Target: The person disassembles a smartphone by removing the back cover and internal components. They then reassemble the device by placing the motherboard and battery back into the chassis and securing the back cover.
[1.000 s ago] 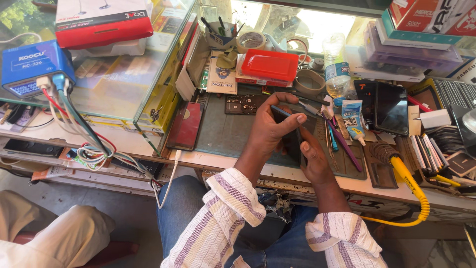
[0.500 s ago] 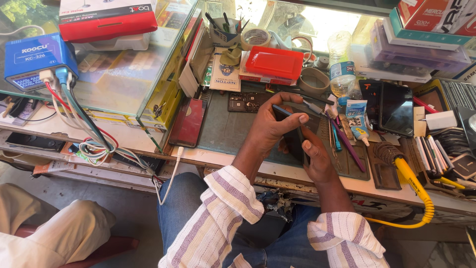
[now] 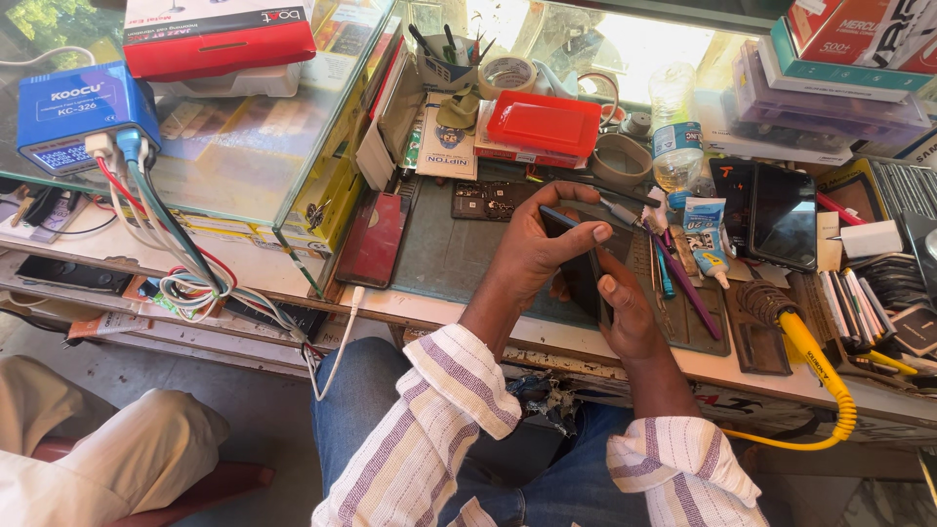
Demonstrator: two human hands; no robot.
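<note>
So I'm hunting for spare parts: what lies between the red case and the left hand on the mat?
In the head view, a dark circuit board lies between the red case and the left hand, on the grey mat.

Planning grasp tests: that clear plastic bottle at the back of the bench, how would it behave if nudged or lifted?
The bottle stands upright, tall and narrow, so a nudge near the top would probably tip it. Being round, it would likely roll once down. It looks thin and clear, so probably light and slightly squashy; how full it is cannot be told.
</note>
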